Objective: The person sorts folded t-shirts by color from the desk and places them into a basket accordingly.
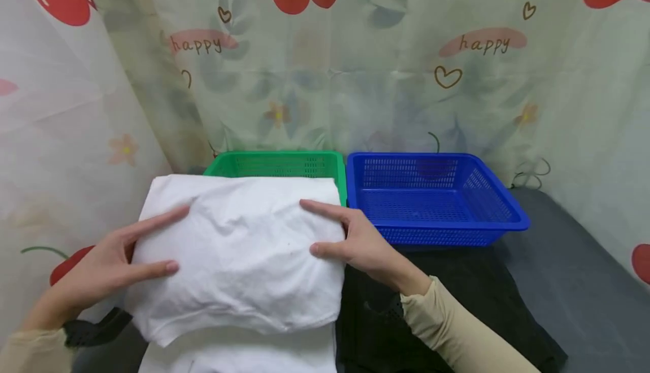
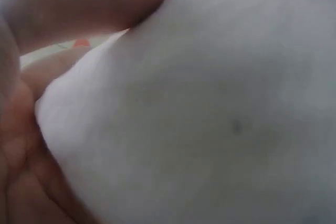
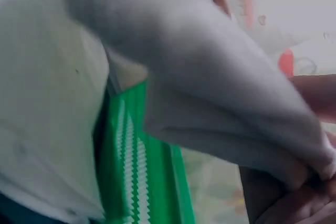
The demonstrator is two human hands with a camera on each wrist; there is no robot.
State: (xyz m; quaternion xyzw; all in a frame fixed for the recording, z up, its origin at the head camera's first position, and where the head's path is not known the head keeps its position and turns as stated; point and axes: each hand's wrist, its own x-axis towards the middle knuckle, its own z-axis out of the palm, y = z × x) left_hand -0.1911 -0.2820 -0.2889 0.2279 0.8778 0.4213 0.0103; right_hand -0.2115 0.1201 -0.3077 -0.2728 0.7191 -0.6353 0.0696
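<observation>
A folded white cloth garment [image 1: 244, 249] is held up between both hands, in front of the green basket. My left hand [image 1: 104, 266] grips its left side, with the thumb and index finger on the face toward me and the other fingers behind it. On the right side my right hand [image 1: 363, 246] grips the cloth the same way. In the left wrist view the white cloth [image 2: 199, 103] fills most of the picture. Folded layers of the cloth [image 3: 210, 87] hang over the basket in the right wrist view. More white fabric [image 1: 254, 350] lies below it.
The green basket [image 1: 284, 156] stands at the back, partly hidden by the cloth. Beside it is a blue basket [image 1: 421, 209] with nothing in it. A black cloth [image 1: 457, 288] lies on the grey table [image 1: 579, 271] at right. Printed curtains [image 1: 330, 79] enclose the back and sides.
</observation>
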